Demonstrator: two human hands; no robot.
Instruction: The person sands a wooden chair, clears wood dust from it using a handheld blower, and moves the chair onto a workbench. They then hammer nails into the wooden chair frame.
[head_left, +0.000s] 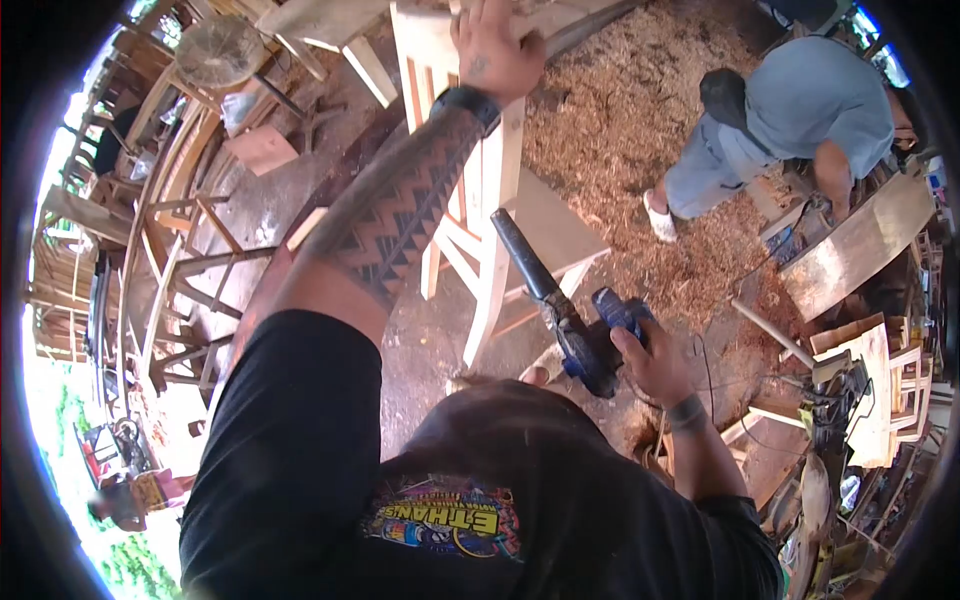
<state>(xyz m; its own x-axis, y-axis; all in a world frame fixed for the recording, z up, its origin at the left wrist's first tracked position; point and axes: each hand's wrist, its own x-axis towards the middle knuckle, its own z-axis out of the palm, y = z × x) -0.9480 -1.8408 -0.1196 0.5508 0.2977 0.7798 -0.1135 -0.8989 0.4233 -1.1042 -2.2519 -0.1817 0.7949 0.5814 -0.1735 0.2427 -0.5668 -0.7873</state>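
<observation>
In my right hand (655, 360) is a blue and black handheld leaf blower (590, 350), my fingers wrapped round its handle. Its long black nozzle (522, 255) points up and left, toward an unpainted wooden chair (490, 275). My left hand (497, 55) reaches far forward and grips the top of the chair's back, fingertips near the upper image edge. The pale chair has a slatted back and a flat seat (555, 235).
Wood shavings (630, 110) cover much of the floor. A co-worker in blue (800, 110) bends over a curved wooden panel (860, 245) at right. Wooden frames (205, 250) stand at left, with a round stool (218, 52) behind. A cable (708, 365) trails near my right hand.
</observation>
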